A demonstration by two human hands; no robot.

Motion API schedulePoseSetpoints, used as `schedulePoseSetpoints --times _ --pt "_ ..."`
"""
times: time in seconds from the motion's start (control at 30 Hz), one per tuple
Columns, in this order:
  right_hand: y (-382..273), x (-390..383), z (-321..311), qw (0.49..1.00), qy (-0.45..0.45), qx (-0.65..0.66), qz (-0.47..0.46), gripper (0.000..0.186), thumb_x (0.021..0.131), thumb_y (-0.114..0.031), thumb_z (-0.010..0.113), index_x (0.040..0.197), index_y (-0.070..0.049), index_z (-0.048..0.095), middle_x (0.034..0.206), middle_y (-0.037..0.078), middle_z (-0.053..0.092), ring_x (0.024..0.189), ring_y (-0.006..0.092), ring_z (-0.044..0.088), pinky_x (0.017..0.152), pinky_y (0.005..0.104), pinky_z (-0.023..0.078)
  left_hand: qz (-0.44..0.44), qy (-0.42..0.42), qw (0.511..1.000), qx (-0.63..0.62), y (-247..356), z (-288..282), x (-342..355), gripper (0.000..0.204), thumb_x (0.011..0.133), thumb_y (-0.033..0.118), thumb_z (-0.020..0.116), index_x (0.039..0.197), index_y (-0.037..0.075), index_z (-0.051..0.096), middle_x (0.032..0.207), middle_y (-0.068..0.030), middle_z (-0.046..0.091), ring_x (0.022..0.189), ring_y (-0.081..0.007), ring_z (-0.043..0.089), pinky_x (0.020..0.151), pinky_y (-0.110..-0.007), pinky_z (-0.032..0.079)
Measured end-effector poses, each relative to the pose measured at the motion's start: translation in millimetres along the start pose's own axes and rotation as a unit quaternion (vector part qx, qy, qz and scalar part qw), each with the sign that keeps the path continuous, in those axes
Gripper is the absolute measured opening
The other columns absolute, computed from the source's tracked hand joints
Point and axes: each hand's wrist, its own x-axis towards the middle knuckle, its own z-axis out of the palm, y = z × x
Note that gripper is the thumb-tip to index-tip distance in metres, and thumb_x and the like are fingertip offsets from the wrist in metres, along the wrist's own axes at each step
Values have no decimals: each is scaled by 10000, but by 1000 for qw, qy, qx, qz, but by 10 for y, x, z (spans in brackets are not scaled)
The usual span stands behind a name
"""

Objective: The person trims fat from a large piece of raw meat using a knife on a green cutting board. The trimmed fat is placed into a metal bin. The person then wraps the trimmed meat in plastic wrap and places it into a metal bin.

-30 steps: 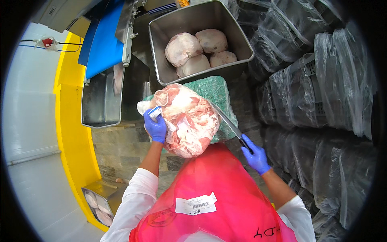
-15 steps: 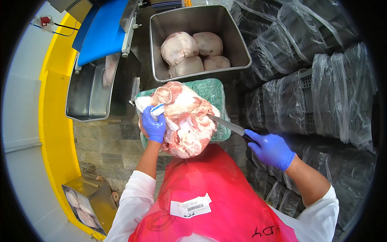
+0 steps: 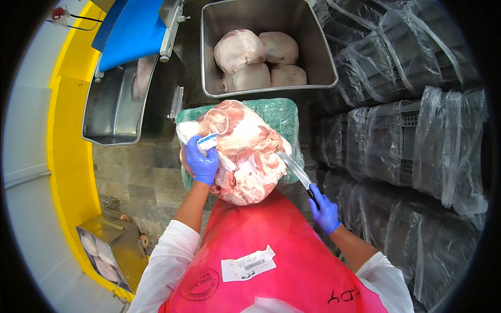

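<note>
While the left hand [image 3: 202, 163] touches the meat [image 3: 248, 175] on the green block [image 3: 287, 116], grip unclear, the right hand [image 3: 324, 213] squeezes the knife [image 3: 298, 170] at four o'clock. The meat looks heavy, soft, slippery: best held at nine.

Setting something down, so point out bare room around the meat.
Bare: far-right corner of green surface, between meat and steel bin; floor between yellow panel and left hand. Crowded: near right, with knife and right hand.
</note>
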Motion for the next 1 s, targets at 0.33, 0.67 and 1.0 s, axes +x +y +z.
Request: schedulePoseSetpoints --times 0.33,0.67,1.0 --pt "-523 655 470 941 78 319 80 540 1019 -257 661 1540 -196 530 1110 244 740 979 423 737 801 446 590 -3 -8 1000 1 -81 8 46 334 907 43 642 1235 -1 598 1112 -189 691 1035 -334 703 939 -421 543" --pt "184 173 320 971 4 181 155 623 1012 -369 646 1592 -268 443 1082 248 746 926 469 721 768 532 573 27 27 999 -25 106 28 85 318 842 100 745 1141 33 661 1016 -151 736 954 -339 745 865 -423 570" --pt "220 1484 1300 993 86 79 -27 556 946 -217 694 1474 -100 566 1211 288 661 1121 465 646 918 518 541 -9 7 999 -31 -84 62 21 442 805 78 762 1223 31 627 1121 -190 665 1035 -384 664 912 -444 543"
